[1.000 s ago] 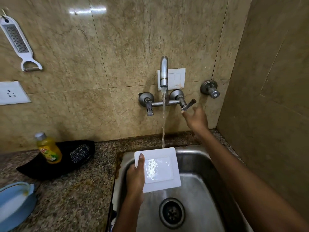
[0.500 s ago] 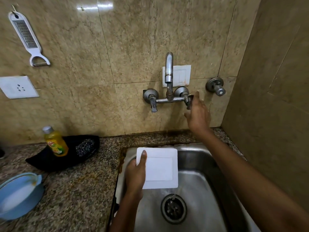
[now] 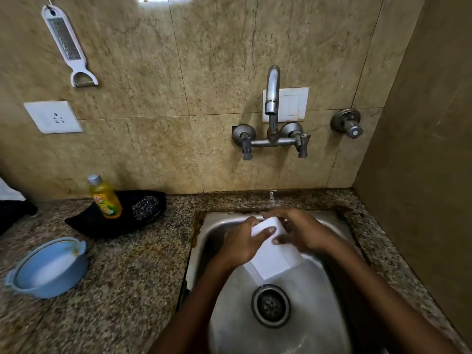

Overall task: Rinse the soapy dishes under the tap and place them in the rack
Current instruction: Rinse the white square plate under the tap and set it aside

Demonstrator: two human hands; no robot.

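This is a home kitchen. A metal sink [image 3: 319, 290] lies under the hands, a tap [image 3: 272, 98] sticks out of the tiled wall above them, and dish soap [image 3: 106, 198] stands to their left.

Plate [image 3: 274, 261]: smooth white, matt-looking; my left hand [image 3: 241, 245] and right hand [image 3: 302, 232] are gripping it. Sink [image 3: 319, 315]: brushed steel, dully shining, wet. Tap [image 3: 272, 98]: grey metal, tarnished, looking dull. Tabletop [image 3: 122, 277]: speckled granite, polished, staining rusty at the sink's edge. Wall tiles [image 3: 153, 72]: beige marbled stone, glossy, catching light. Bowl [image 3: 48, 267]: pale blue plastic, smooth. Bottle [image 3: 105, 198]: clear plastic, yellow liquid showing through. Grater [image 3: 67, 44]: white plastic frame, metal blade. Black tray [image 3: 84, 223]: matt; a steel scrubber [image 3: 145, 207] is glinting roughly on it.
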